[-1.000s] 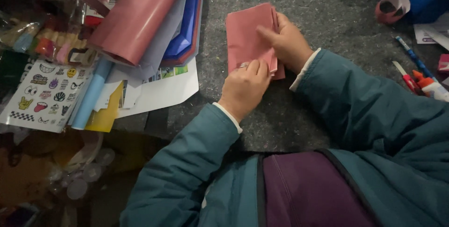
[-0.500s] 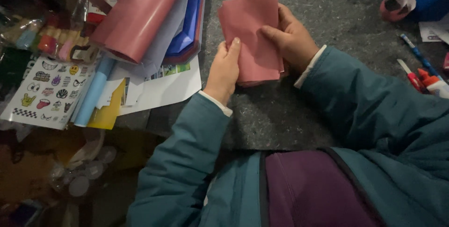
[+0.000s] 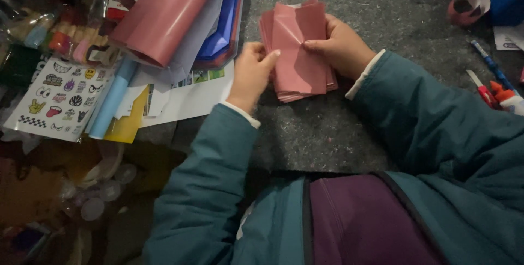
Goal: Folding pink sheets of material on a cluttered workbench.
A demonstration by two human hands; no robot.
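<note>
Pink paper, a folded stack of several layers, sits between both hands above the grey felt mat, its lower edge near or on the felt. Left hand pinches the stack's left edge, thumb tip on the front sheet. Right hand grips the right side, thumb pressed across the front and fingers curled behind. A crease runs across the top sheet between the two thumbs. Both arms wear teal jacket sleeves.

To the left lie a rolled pink sheet, blue sheets, white paper, a yellow sheet and a sticker sheet. At the right edge lie a roll of pink tape, a blue pen and a glue bottle.
</note>
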